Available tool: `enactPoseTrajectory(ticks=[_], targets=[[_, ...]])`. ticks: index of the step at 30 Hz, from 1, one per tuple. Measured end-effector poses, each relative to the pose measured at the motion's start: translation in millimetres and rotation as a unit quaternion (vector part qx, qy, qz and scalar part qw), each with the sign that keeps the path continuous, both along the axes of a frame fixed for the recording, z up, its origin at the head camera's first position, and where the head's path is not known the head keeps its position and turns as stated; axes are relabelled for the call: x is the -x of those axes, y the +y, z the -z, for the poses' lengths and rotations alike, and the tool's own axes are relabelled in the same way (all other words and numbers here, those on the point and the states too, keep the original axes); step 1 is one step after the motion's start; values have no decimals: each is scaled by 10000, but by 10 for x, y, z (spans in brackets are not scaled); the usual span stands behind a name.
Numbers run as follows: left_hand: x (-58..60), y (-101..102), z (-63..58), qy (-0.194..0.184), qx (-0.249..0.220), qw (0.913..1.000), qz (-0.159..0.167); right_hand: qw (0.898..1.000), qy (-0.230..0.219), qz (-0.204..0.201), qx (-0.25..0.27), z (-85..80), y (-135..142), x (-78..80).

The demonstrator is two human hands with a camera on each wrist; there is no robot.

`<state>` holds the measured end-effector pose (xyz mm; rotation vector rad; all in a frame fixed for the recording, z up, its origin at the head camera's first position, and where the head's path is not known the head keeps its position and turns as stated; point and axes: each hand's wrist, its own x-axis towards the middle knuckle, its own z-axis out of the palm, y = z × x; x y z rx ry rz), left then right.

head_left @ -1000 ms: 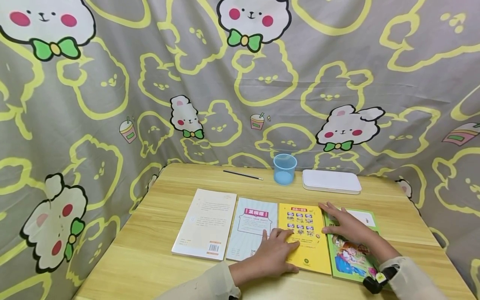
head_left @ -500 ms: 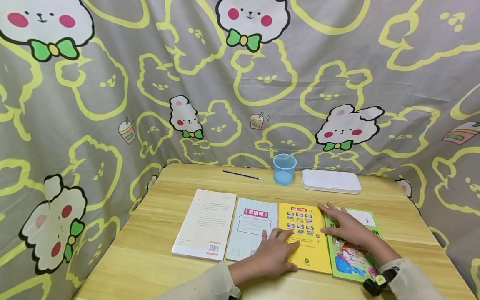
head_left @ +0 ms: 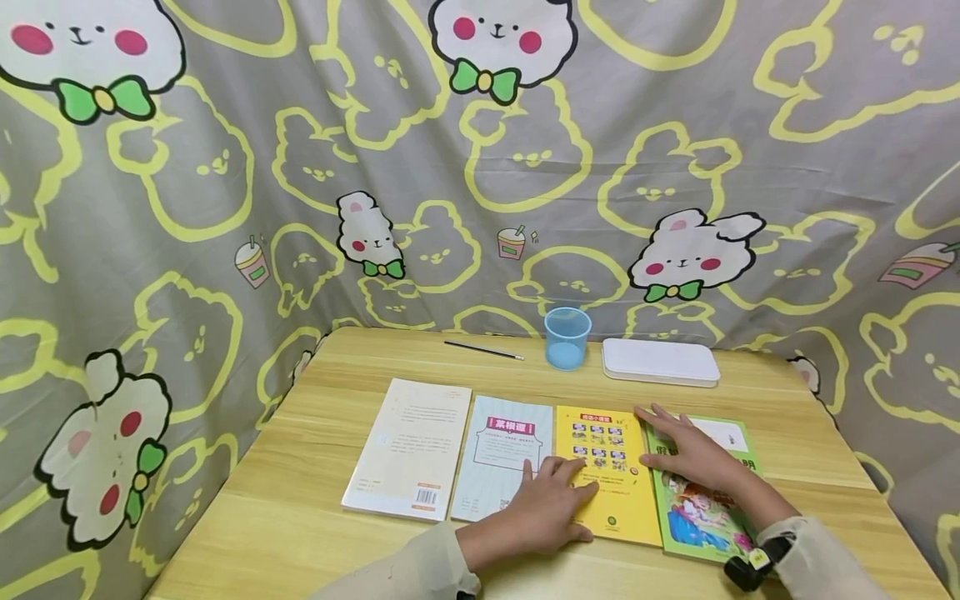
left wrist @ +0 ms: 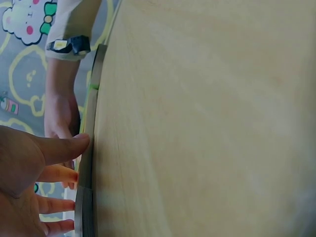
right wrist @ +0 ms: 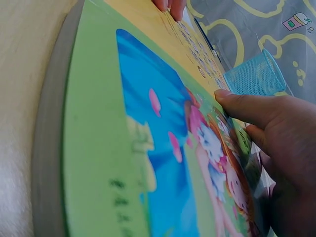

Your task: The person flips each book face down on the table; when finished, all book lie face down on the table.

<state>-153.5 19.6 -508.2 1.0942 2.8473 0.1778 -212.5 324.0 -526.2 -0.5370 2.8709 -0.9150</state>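
Observation:
In the head view my left hand [head_left: 542,510] rests with spread fingers across the yellow book [head_left: 626,517] and the right part of the light blue book [head_left: 487,483]. The left wrist view shows its thumb [left wrist: 69,148] at the near edge of a book. My right hand [head_left: 692,450] lies over the green picture-cover book [head_left: 697,529], its thumb and fingertips by the seam with the yellow book. Its thumb touches the green cover in the right wrist view. A cream book [head_left: 416,433] lies leftmost in the row.
Behind the books are a black pencil [head_left: 483,350], a blue mesh cup [head_left: 567,337] and a white flat case [head_left: 660,362]. A patterned grey curtain [head_left: 450,167] hangs around the back and sides of the wooden table [head_left: 277,467].

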Motion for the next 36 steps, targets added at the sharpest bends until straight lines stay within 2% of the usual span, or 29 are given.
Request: enactPoseTrajectory(ticks=[13, 26, 36], targets=[[3, -8, -4, 6, 19, 10000, 4, 9991, 151, 329, 204, -1, 96, -18], [-17, -7, -48, -31, 37, 10000, 11, 9967, 367, 720, -64, -26, 641, -80], [-15, -5, -38, -55, 19, 10000, -6, 9951, 162, 970, -79, 25, 1021, -115]])
